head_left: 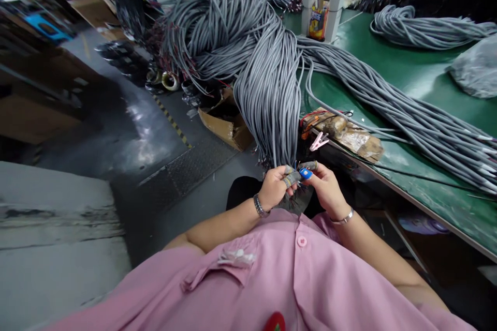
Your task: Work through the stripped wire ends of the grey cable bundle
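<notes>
A thick bundle of grey cables [269, 98] hangs over the table's edge, its stripped ends with thin coloured wires reaching my hands. My left hand [275, 187] is closed around the wire ends of a cable, with grey and yellow coverings on its fingers. Right beside it, my right hand [328, 189] pinches at the same wire ends. A blue covering [305, 173] sits at its thumb tip, and a grey one wraps its index finger. The fingertips of both hands meet, so the exact wires between them are hidden.
On the green table [419, 83] lie a long cable bundle [373, 83], another coil [427, 28] and a plastic bag [477, 70]. A taped wooden block [359, 139] with a pink clip [319, 141] sits at the edge. Below stands an open cardboard box [223, 124].
</notes>
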Motion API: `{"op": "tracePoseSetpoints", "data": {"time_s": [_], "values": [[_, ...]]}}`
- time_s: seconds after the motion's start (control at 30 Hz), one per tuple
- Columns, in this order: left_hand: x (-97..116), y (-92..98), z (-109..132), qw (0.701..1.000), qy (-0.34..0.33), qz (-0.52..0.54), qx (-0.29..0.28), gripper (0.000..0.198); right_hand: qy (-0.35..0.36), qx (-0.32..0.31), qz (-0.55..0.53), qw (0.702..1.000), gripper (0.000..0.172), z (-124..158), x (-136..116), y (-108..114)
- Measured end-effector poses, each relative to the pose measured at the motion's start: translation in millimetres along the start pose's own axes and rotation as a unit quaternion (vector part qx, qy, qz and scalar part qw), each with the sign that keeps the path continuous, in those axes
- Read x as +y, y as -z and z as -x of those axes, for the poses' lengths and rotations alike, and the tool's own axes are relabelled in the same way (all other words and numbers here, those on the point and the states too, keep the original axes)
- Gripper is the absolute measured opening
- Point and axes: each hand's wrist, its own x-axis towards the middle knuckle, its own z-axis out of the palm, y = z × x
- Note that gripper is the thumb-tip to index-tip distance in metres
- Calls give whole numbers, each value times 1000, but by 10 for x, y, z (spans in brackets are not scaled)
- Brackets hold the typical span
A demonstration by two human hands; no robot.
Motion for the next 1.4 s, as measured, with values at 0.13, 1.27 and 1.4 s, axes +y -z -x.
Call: {"op": "tracePoseSetpoints", "data": {"time_s": [0.13,1.27,1.4], "values": [[-1,-11,5,1000,-1,-3,-5,28,-2,8,-8,1000,20,1,-7,-14],[-50,-11,-11,998,-14,37,58,27,-5,25,-17,1000,27,62,48,-57],[-53,-28,-8,998,-11,33,50,30,-13,24,-40,999,25,17,90,-39]]}}
